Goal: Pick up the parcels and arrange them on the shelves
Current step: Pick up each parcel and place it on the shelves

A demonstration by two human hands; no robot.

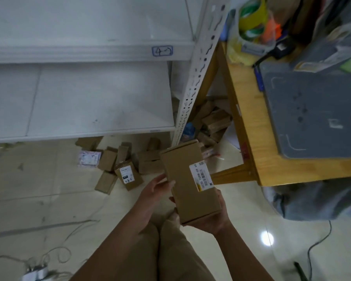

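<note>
The right hand [209,222] cups the near end of a brown box [182,179] from below, thumb up its right side and fingers curled round the left edge, so the box is held in the air above the floor [49,199], in front of the shelves [89,51] and just left of the table [249,138]. The left hand [153,192] is loosely open, its fairly straight fingers touching the box's left edge and the thumb tip on the top face. A white label [201,176] sits on the box's right side. Both white shelf boards in view are bare; the upper one's front edge carries a blue handwritten tag [162,51]. More parcels [120,163] lie scattered on the floor below the shelves, and others [215,122] are heaped under the table behind the post [199,67]. A grey mat [312,110] lies on the table, with tape rolls [251,17] beyond it
</note>
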